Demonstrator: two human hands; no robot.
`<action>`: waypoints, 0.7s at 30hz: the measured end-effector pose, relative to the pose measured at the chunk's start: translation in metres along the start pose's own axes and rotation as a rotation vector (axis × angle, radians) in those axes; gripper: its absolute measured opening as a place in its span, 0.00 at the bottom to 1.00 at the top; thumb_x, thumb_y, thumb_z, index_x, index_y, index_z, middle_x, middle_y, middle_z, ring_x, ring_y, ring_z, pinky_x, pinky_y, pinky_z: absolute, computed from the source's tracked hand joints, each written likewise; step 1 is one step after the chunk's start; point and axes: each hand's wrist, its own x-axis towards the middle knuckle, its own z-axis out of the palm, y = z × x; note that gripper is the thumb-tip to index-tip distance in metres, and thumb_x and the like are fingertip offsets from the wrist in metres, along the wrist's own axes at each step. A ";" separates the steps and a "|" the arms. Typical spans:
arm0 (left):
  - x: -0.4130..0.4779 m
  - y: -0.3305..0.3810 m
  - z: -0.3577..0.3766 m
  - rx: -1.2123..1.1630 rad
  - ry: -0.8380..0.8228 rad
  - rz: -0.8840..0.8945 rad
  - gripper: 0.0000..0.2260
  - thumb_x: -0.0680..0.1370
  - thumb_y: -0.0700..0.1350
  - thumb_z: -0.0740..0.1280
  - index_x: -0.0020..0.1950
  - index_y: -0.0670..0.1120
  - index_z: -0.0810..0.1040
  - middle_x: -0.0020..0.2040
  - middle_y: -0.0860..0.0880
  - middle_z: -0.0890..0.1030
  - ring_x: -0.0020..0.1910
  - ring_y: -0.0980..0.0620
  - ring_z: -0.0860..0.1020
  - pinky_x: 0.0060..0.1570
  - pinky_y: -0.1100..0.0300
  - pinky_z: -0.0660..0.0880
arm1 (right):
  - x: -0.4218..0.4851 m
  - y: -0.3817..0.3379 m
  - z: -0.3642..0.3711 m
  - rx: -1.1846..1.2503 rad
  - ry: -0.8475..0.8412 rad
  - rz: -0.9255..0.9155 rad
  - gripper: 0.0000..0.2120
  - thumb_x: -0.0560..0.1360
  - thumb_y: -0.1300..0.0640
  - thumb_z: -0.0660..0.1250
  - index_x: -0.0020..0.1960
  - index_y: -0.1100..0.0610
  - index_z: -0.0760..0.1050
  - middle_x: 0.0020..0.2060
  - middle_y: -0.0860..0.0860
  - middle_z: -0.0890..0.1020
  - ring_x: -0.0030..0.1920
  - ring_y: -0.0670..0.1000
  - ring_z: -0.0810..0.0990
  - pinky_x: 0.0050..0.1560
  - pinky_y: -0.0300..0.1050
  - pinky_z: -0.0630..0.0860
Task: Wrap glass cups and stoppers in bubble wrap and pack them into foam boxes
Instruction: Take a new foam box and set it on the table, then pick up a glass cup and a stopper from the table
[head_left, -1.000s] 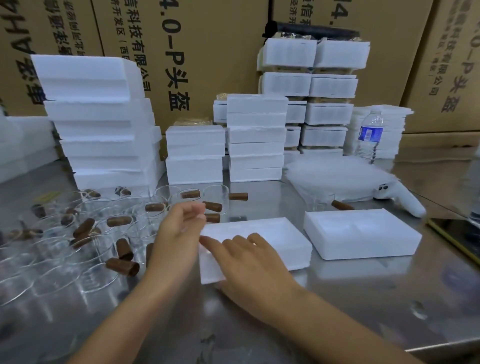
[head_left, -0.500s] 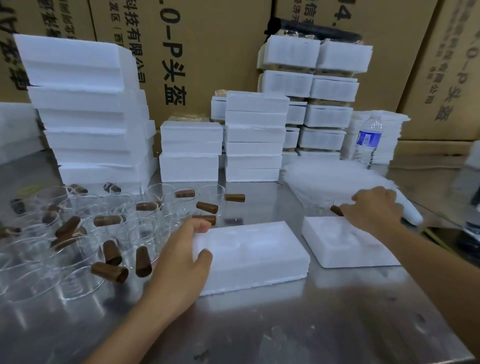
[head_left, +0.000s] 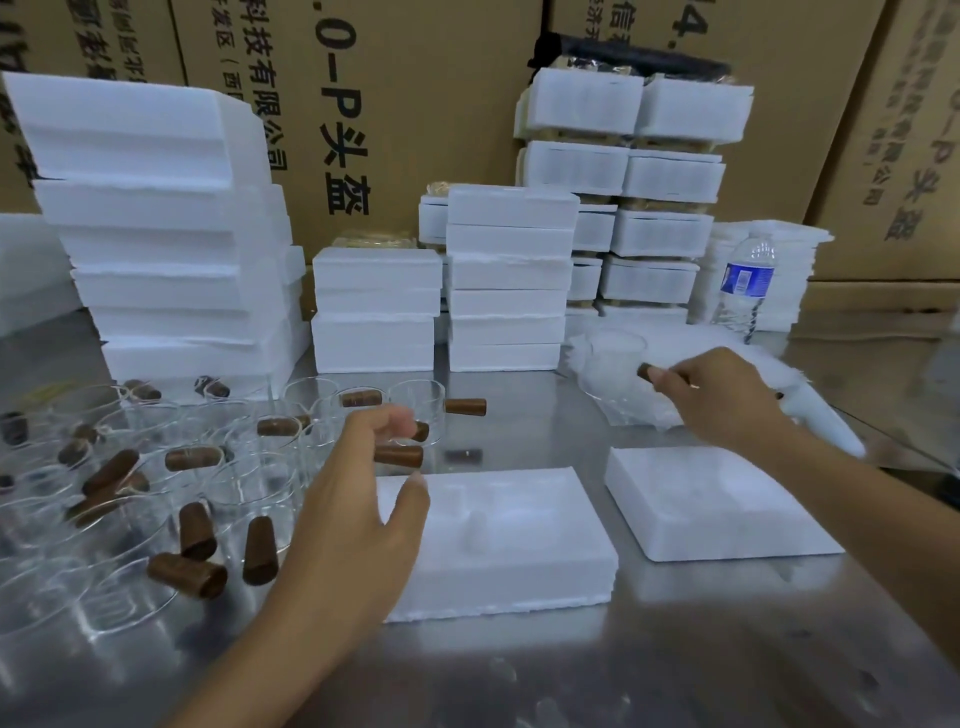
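On the bench (head_left: 519, 675), foam box (head_left: 493, 571) is seen unfilled. One stopper (head_left: 647, 371) is pinched by right hand (head_left: 727, 400) over bubble wrap (head_left: 634, 410); left hand (head_left: 358, 483) is spread wide around second stopper (head_left: 399, 455). Wrapping is judged barely begun.

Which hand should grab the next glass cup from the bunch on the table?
Left. The left hand hovers open at the edge of the glass cups, while the right hand is across the table, pinching a brown stopper over the bubble wrap.
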 end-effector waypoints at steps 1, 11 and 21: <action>0.007 0.005 0.003 -0.057 0.001 0.004 0.18 0.76 0.38 0.65 0.54 0.61 0.68 0.54 0.66 0.75 0.55 0.74 0.71 0.50 0.81 0.63 | -0.004 -0.010 -0.005 0.095 -0.008 -0.053 0.21 0.78 0.46 0.60 0.46 0.63 0.82 0.35 0.57 0.80 0.34 0.51 0.72 0.35 0.41 0.67; 0.050 0.026 0.045 -0.907 -0.211 -0.483 0.40 0.58 0.54 0.73 0.69 0.45 0.70 0.56 0.48 0.82 0.56 0.45 0.81 0.52 0.56 0.75 | -0.047 -0.058 -0.016 0.735 -0.535 -0.228 0.16 0.78 0.47 0.60 0.42 0.54 0.82 0.37 0.45 0.84 0.39 0.41 0.81 0.41 0.30 0.72; 0.056 0.009 0.027 -1.095 0.004 -0.470 0.08 0.68 0.47 0.68 0.45 0.46 0.79 0.47 0.45 0.83 0.49 0.45 0.83 0.47 0.55 0.81 | 0.027 0.000 0.002 0.423 0.190 0.054 0.12 0.79 0.53 0.61 0.59 0.55 0.77 0.54 0.53 0.81 0.51 0.49 0.76 0.52 0.39 0.66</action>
